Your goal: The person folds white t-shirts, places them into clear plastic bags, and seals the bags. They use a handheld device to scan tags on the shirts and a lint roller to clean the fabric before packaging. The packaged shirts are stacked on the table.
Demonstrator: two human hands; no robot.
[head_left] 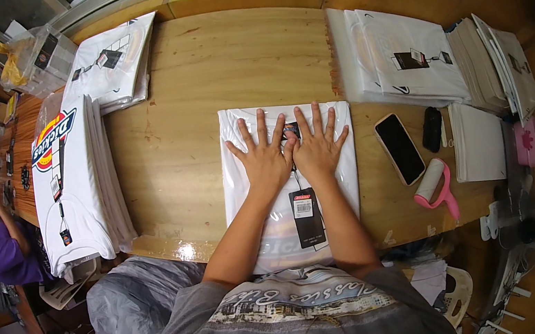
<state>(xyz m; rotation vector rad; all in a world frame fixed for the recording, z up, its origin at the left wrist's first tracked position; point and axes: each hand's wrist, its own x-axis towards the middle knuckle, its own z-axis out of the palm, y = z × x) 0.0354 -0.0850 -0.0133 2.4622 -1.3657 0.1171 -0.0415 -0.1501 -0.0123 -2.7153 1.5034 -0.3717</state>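
clear plastic bag with folded white t-shirt on wooden surface | our left hand and right hand pressed flat, fingers spread, holding nothing | step: smoothing out air, we judge | next calls for even outward strokes

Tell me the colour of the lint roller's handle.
Pink. The lint roller lies right of the phone on the table, clearest in the head view.

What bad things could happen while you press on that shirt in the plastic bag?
Maybe two things. Both hands, the left hand and the right hand, press flat on the bagged white shirt, and its near end hangs past the table edge, so it might slide toward the lap. The slick plastic could also let the fold shift and crease. The hang tag lies between the forearms and might get bent.
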